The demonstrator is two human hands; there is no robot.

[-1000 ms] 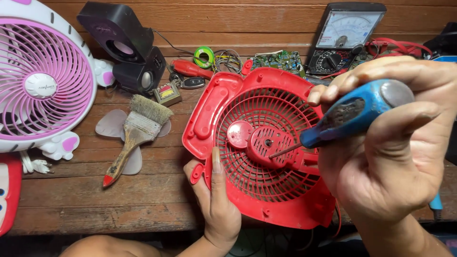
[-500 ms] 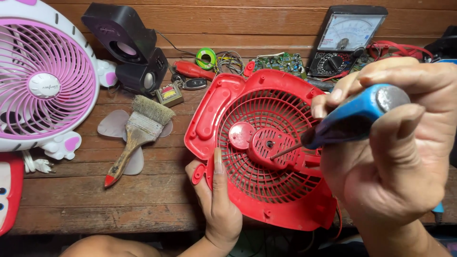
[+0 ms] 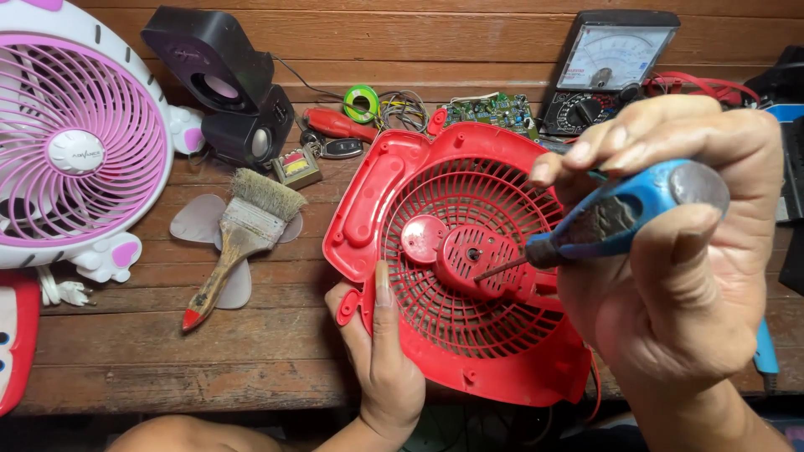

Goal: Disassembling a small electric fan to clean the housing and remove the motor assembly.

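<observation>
Since the earlier frames, the screwdriver (image 3: 620, 218) has been tilted a little, its blue handle raised and its tip kept at the round hub of the red fan grille (image 3: 469, 259); the grille itself has barely shifted on the wooden bench (image 3: 167, 351). The left hand has stayed where it was.

The right hand (image 3: 678, 259) is clamped around the screwdriver handle, fingers curled over the top and the thumb pressed along the near side. The left hand (image 3: 381, 360) is laid on the grille's near left edge, fingers extended flat against the ribs and the thumb tucked at the rim, so the grille is steadied rather than gripped. The hands are kept apart, with the hub between them. The grille lies in the middle of the bench, its near edge overhanging toward the person.

No packages or signs are seen. A small boxy part with a yellow and red label (image 3: 296, 166) sits left of the grille's far corner, just beside a black key fob (image 3: 339, 148). A small dark logo is carried on the white hub of the pink fan (image 3: 79, 142) at far left; its wording is too small to tell. A paintbrush (image 3: 239, 238) lies over clear fan blades (image 3: 197, 222) between fan and grille. At the far side stand a black speaker (image 3: 226, 88), a green tape roll (image 3: 362, 103), a green circuit board (image 3: 490, 109) and an analogue meter (image 3: 607, 71) with a pale dial face.
</observation>
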